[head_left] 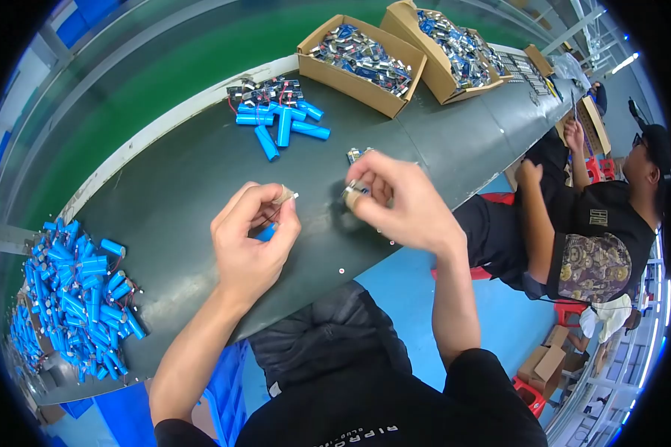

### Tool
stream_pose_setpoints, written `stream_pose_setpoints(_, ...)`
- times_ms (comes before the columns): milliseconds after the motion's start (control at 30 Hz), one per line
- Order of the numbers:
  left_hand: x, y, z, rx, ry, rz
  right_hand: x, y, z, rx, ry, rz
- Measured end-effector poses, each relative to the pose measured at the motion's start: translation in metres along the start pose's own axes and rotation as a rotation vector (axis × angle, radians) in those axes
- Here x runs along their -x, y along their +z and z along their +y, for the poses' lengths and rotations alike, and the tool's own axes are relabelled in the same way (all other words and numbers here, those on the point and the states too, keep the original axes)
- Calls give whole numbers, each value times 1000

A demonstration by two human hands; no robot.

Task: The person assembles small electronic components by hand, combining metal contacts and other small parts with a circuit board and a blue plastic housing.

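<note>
The left hand (253, 242) pinches a blue cell (268, 232), mostly hidden by its fingers. Right of it, apart, the right hand (414, 201) grips a small part (364, 191), unclear in detail. Steady fingertips and a light grip should serve best. Ahead lie loose blue cells (284, 127); farther, a carton (358, 89) of boards.

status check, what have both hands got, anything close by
Left hand closed round blue battery. Right hand pinching small part. Silvery piece lying just beyond right hand.
</note>
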State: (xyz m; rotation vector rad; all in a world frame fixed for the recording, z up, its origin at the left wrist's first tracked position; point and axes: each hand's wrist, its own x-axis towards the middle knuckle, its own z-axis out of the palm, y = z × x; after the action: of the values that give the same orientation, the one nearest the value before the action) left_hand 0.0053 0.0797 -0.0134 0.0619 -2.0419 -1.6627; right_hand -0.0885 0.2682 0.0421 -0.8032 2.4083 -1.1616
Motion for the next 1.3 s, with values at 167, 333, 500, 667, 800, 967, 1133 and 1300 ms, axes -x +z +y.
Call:
stream_pose_setpoints(167,-2,-1,-6,-8,34,19,-10,29,9,286,-226,-38)
stream_pose_setpoints(333,-2,-1,-8,-6,23,17,-3,38,14,153,-135,161)
stream_pose_setpoints(500,-2,0,-5,-35,20,20,4,49,15,112,-102,262)
stream_pose_setpoints(667,-3,1,-6,-16,-6,22,5,62,20,143,-122,378)
stream_pose_setpoints(800,-2,2,-5,-10,14,38,2,67,15,36,-102,427)
stream_pose_setpoints(967,0,-1,-1,117,-165,22,-6,76,5,-344,-27,318)
stream_pose_setpoints(1133,-3,-3,2,359,-434,-13,-9,89,10,-466,-108,311)
stream_pose_setpoints(1300,-2,-5,-3,376,-416,29,-9,97,13,-565,-144,293)
